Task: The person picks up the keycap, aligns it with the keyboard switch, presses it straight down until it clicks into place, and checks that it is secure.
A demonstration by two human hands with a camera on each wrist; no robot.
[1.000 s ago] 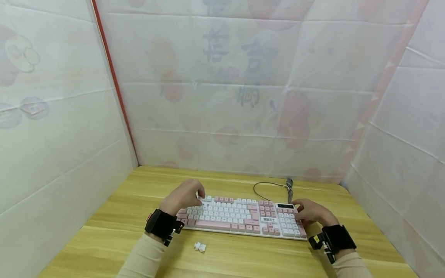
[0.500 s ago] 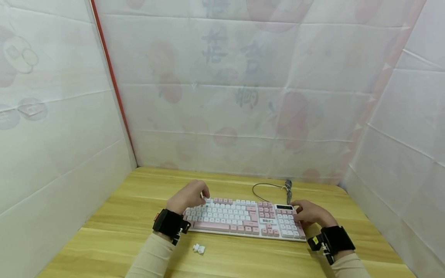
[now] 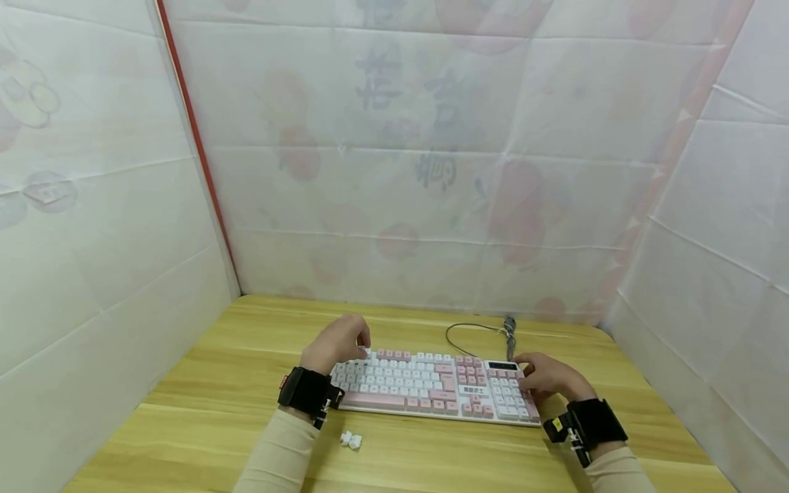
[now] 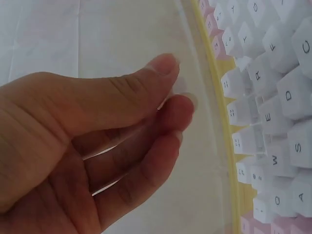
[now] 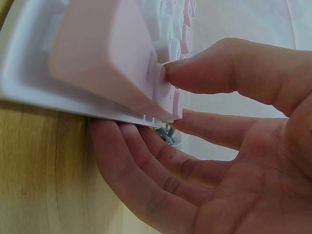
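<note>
A pink and white keyboard (image 3: 401, 383) lies on the wooden table. Over its upper left end is my left hand (image 3: 337, 342). In the left wrist view, the thumb and index fingertips of that hand (image 4: 112, 136) come together on a small pale piece, like a white keycap (image 4: 181, 87), mostly hidden by the fingers. A few number-row spots beside it look bare of caps. At the right end my right hand (image 3: 551, 376) grips the keyboard's edge. Its thumb (image 5: 200, 75) rests on the pink keys, while several fingers (image 5: 117, 156) reach under the white base.
Small white loose keycaps (image 3: 351, 440) lie on the table in front of the keyboard. Behind it a bundled grey cable (image 3: 510, 335) lies with a loop to the left. Pale printed sheets (image 3: 394, 205) stand around the table on the back and sides.
My left hand has moved right along the keyboard's top row, with little motion over the last half second. The right hand keeps its grip at the right edge.
</note>
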